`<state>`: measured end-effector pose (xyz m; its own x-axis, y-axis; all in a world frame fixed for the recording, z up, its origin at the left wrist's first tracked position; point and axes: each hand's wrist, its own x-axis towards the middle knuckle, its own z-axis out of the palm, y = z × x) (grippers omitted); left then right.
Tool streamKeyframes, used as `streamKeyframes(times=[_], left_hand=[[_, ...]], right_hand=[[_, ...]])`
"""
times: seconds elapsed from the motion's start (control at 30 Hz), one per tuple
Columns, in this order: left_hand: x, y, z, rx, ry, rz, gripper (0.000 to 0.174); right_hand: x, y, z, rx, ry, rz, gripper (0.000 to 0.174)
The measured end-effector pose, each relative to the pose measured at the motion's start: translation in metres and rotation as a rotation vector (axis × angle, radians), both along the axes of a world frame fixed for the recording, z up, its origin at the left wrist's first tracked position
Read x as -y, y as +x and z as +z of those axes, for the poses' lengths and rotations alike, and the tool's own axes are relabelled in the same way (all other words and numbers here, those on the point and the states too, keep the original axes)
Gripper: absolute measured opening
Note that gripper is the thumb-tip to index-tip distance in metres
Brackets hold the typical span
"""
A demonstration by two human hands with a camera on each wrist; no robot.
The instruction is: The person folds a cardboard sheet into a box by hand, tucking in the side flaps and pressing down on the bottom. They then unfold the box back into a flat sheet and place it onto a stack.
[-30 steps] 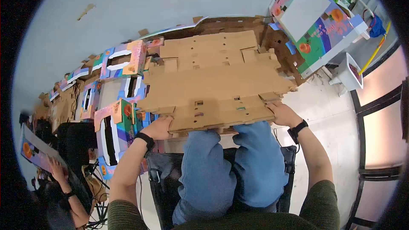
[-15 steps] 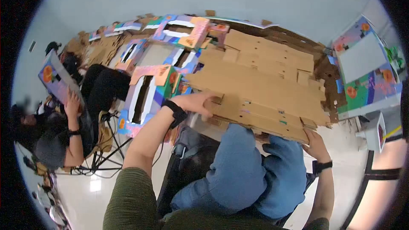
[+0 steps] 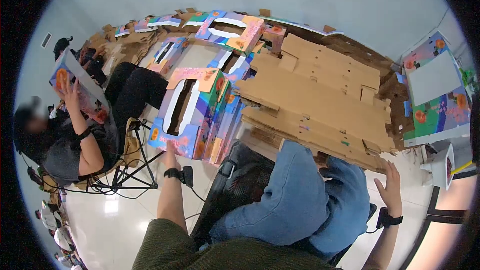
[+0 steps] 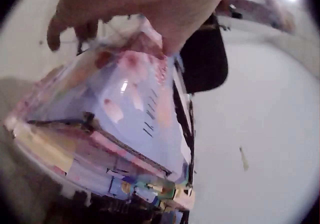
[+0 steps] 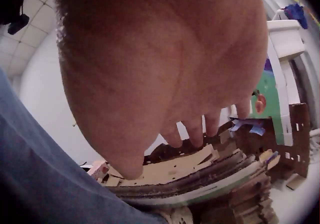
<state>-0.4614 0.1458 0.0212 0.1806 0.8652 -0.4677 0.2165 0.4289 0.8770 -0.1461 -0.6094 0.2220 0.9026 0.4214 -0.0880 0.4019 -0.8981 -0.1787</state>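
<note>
In the head view my left hand (image 3: 171,158) is at the near lower edge of a printed cardboard box (image 3: 189,139) with a long handle slot. Its thumb overlaps the box face. The left wrist view shows the fingers spread loosely past the box corner, over the floor. My right hand (image 3: 391,186) is held beside the right end of a stack of flattened brown cardboard (image 3: 320,97), fingers straight and spread. From the right wrist, the palm (image 5: 170,74) fills the view, with fingertips over the layered cardboard edges.
More printed boxes (image 3: 246,34) stand behind, along the wall. At left, another person (image 3: 75,140) sits holding a printed panel (image 3: 75,77). A printed box with a white sheet (image 3: 434,79) and a white bin (image 3: 442,162) are at right. My knees (image 3: 295,190) border the stack.
The view has swung left. My left hand has let go of the stack's left edge and moved to the printed box; my right hand has come off the stack's near right corner.
</note>
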Motion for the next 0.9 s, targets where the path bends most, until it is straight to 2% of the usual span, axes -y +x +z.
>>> streamKeyframes(times=[0.07, 0.1, 0.2, 0.3, 0.4, 0.43, 0.53, 0.67, 0.77, 0.9], left_hand=[[0.033, 0.008, 0.017, 0.100, -0.206, 0.024, 0.089], [0.018, 0.007, -0.008, 0.139, -0.324, -0.058, 0.092], [0.026, 0.012, -0.010, 0.213, -0.382, -0.060, 0.099], [0.025, 0.017, -0.007, 0.295, -0.423, 0.140, 0.097], [0.030, 0.027, 0.015, 0.509, -0.345, 0.056, 0.081], [0.027, 0.030, 0.020, 0.614, -0.386, 0.005, 0.065], [0.035, 0.038, 0.036, 0.692, -0.266, -0.050, 0.059], [0.043, 0.037, 0.055, 0.670, -0.204, -0.057, 0.056], [0.080, 0.033, 0.124, 0.759, -0.158, -0.121, 0.051], [0.106, 0.031, 0.188, 0.871, -0.047, -0.282, 0.045]], right_hand=[[0.002, -0.002, 0.000, 0.022, 0.002, 0.010, 0.079], [0.002, -0.003, -0.001, 0.032, 0.006, 0.020, 0.079], [0.003, -0.012, 0.001, 0.056, 0.030, 0.045, 0.080], [0.002, -0.021, 0.009, 0.043, 0.059, 0.046, 0.080], [0.002, -0.031, 0.013, 0.039, 0.075, 0.021, 0.076], [0.006, -0.035, 0.009, 0.052, 0.067, 0.013, 0.075], [0.009, -0.041, 0.010, 0.093, 0.083, 0.018, 0.074], [0.012, -0.056, 0.023, 0.168, 0.108, 0.023, 0.073], [0.017, -0.067, 0.036, 0.223, 0.122, 0.028, 0.070], [0.003, -0.090, 0.073, 0.323, 0.202, 0.014, 0.070]])
